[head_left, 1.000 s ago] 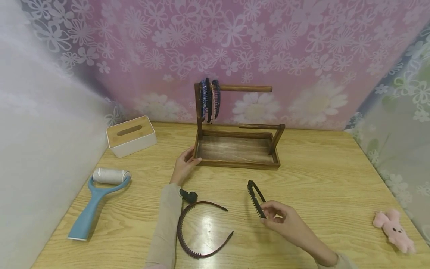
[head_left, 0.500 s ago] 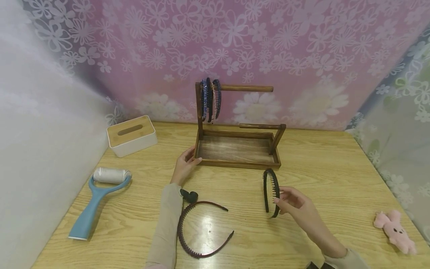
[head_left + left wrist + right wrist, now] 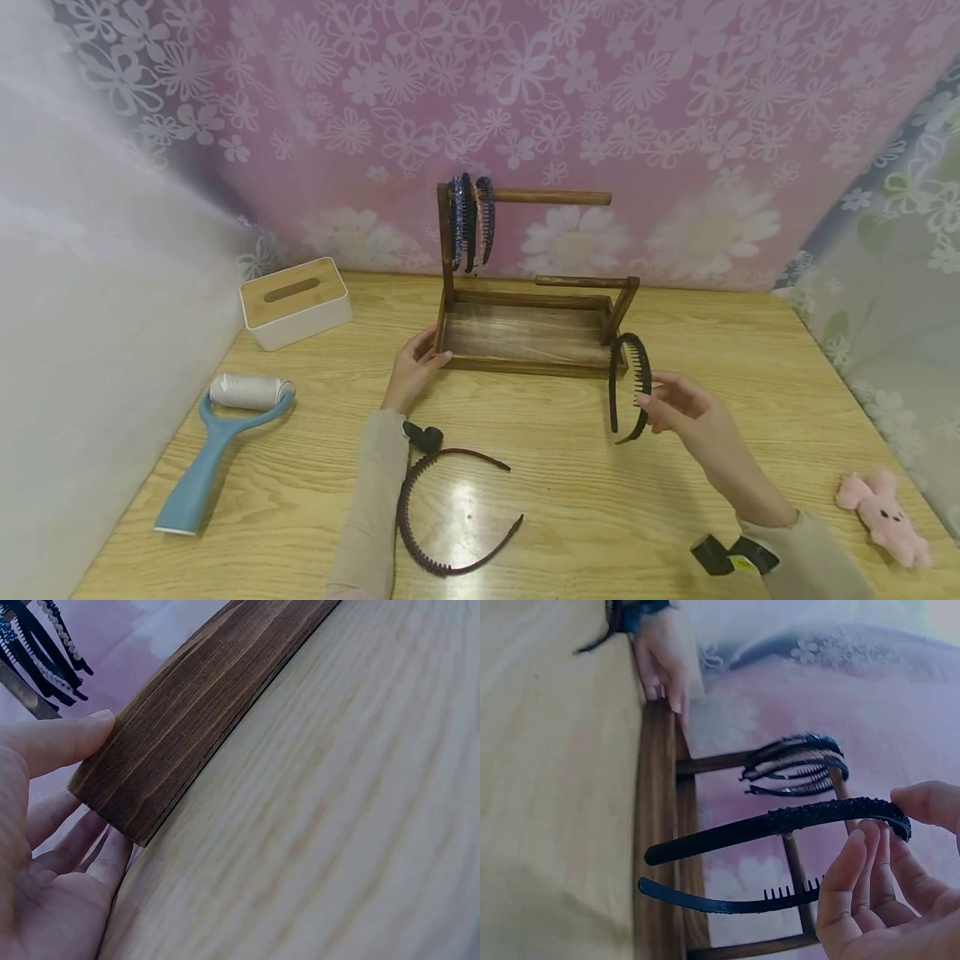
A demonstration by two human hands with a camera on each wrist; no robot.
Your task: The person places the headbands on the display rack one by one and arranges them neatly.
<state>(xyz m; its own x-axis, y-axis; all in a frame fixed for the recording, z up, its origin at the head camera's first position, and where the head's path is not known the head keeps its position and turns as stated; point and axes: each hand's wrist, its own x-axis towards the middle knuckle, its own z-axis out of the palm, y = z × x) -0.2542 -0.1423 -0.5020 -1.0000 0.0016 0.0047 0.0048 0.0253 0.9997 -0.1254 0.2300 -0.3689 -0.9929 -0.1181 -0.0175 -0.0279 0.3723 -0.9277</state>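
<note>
My right hand (image 3: 701, 429) pinches a black toothed headband (image 3: 612, 387) between thumb and fingers, upright near the front right corner of a dark wooden headband stand (image 3: 525, 365). In the right wrist view, its beaded top (image 3: 817, 815) sits in the fingertips, both ends pointing away. At the stand's front left corner my left hand (image 3: 412, 371) grips the tray, thumb (image 3: 71, 742) against the front wall and fingers at the end. Several dark and glittery headbands (image 3: 468, 225) hang at the left of the stand's upper bar (image 3: 555, 197). The lower bar (image 3: 577, 282) carries nothing.
A dark red headband (image 3: 405, 508) lies on the table beside the left sleeve. To the left are a blue-handled lint roller (image 3: 202, 467) and a white tissue box (image 3: 300, 325) with a wooden lid. A pink plush toy (image 3: 888, 521) lies at the right edge.
My right hand has carried the black headband right and away from me, toward the stand, turning it so the teeth face left. My left hand stays at the stand's corner.
</note>
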